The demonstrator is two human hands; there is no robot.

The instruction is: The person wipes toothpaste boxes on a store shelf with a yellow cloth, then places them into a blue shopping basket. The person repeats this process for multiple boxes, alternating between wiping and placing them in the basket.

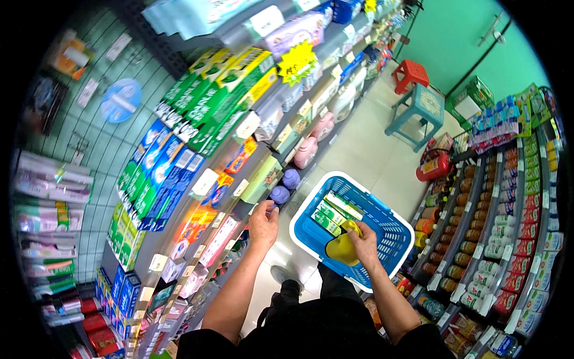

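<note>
My right hand (365, 244) grips a yellow item (341, 251), seemingly a plastic bottle with a handle, inside the blue shopping basket (389, 231). The basket has a white rim and slotted walls. Green and white cartons (327, 219) lie in it beside the yellow item, which partly hides them. My left hand (263, 224) is by the lower shelf edge on the left, holding nothing, its fingers bent but apart. Just beyond those fingers are two purple bottles (280, 195), with a pale green box (260, 178) on the shelf above them.
Toothpaste boxes (219, 96) fill the left shelving. On the right, curved shelves hold jars (466, 247) and cans. A fire extinguisher (434, 168), a teal stool (417, 112) and a red stool (409, 74) stand farther along the tiled aisle (358, 148).
</note>
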